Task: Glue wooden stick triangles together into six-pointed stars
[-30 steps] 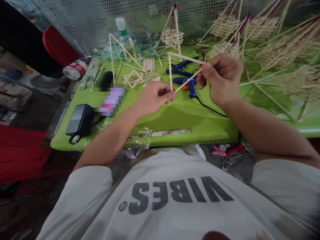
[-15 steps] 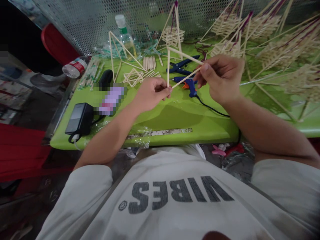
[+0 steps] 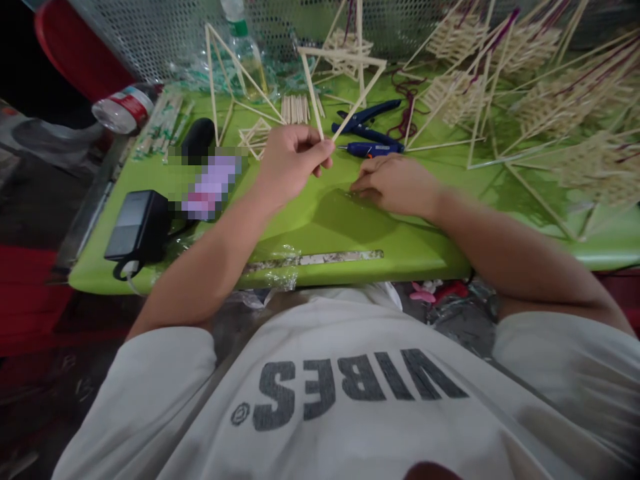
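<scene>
My left hand pinches the lower corner of a triangle of thin wooden sticks and holds it upright above the green table. My right hand lies low on the table with its fingers curled down, just in front of the blue glue gun. Nothing shows in the right hand. Blue pliers lie a little beyond the glue gun.
A bundle of short sticks, a larger stick frame, two bottles and a black adapter lie left. Many finished stick ornaments crowd the right side. A perforated metal screen stands behind.
My right hand has let go of the stick triangle and dropped to the table by the glue gun. My left hand has lifted and turned the triangle upright.
</scene>
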The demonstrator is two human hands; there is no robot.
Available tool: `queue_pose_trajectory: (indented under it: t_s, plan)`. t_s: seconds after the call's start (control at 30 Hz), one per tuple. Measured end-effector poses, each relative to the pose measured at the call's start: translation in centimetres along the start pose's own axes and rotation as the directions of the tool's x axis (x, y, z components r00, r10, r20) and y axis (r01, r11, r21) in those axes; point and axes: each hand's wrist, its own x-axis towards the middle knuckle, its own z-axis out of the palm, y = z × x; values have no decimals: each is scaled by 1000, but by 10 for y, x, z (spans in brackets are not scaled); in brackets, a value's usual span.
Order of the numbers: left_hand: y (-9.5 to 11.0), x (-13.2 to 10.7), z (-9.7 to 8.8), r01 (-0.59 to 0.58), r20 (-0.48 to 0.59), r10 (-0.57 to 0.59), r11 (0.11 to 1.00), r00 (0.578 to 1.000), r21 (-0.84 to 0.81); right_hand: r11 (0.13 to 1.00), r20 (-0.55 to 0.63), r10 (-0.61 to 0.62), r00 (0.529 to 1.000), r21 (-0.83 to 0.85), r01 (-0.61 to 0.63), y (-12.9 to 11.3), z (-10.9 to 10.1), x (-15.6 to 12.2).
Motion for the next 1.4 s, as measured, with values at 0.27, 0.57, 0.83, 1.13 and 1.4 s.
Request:
queue_pose_trajectory:
  t_s: [0.27,0.57,0.83,1.13,1.4]
  plan:
    - [0,-1,2,-24,16,24,999,1000,25,984,2,-78,997,-160,78,-2,0,1]
    - [-1,-1,1,-37,-31,37,999,999,21,999,-80,-24,997,-34,21,-2,3,10]
    - [1,-2,3,-47,-37,47,999,998,-19,989,-67,-128,990,72,132,4,8,8]
    - [-3,2,0,-31,-13,31,999,999,12,984,-33,-146,989,96,149,6,8,8]
    - [-4,1,4,-37,-10,38,999,999,25,996,-1,-83,997,35,83,-10,8,14]
